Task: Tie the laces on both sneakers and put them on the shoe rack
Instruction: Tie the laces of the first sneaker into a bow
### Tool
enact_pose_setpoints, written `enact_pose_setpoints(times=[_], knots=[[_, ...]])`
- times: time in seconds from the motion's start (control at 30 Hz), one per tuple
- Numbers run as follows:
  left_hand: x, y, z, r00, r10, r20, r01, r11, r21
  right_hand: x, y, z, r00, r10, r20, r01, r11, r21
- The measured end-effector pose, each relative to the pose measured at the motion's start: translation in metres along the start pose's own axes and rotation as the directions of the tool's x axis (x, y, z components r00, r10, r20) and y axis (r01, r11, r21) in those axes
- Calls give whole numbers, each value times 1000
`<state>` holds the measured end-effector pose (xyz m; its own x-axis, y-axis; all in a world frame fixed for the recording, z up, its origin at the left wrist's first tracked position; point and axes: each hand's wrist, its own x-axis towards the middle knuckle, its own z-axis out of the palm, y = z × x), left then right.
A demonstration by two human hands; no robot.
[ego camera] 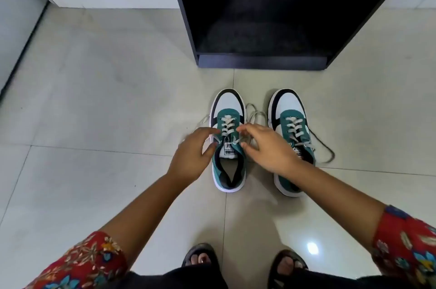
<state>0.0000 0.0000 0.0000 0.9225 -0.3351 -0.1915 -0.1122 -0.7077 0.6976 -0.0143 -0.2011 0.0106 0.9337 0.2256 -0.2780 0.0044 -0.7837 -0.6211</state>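
Sneakers: left sneaker (228, 140), right sneaker (290, 137) side by side on floor (94, 99), toes toward shoe rack (259, 29) | tongue label unreadable | left hand (191, 159) grip loosely spread at laces (227, 128); right hand (271, 149) pinching lace, cannot confirm.

Even, diffuse indoor light, moderately bright. A small white glare spot lies on the glossy floor tiles (118, 99) near the lower edge, beside the right foot (289, 265), suggesting a lamp overhead. Shadows are soft: faint grey patches under the forearms and beside the two sneakers (228, 140). The interior of the dark shoe rack (262, 29) is deeply shaded, with little detail visible. Wide-angle distortion splays the rack's sides and bends the wall lines at the corners. The left hand (192, 154) and loose lace ends show slight motion blur; overall sharpness is modest.
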Motion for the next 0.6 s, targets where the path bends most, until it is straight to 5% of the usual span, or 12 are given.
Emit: enact_pose_setpoints(times=[0.3, 0.6], knots=[[-5, -10, 7, 997, 26, -71, -20, 996, 85, -11, 4, 16, 979, -11, -205, -11, 994, -107], [3, -9, 2, 986, 117, -121, -81, 960, 267, -1, 6, 10, 988, 64, -139, -52, 995, 88]])
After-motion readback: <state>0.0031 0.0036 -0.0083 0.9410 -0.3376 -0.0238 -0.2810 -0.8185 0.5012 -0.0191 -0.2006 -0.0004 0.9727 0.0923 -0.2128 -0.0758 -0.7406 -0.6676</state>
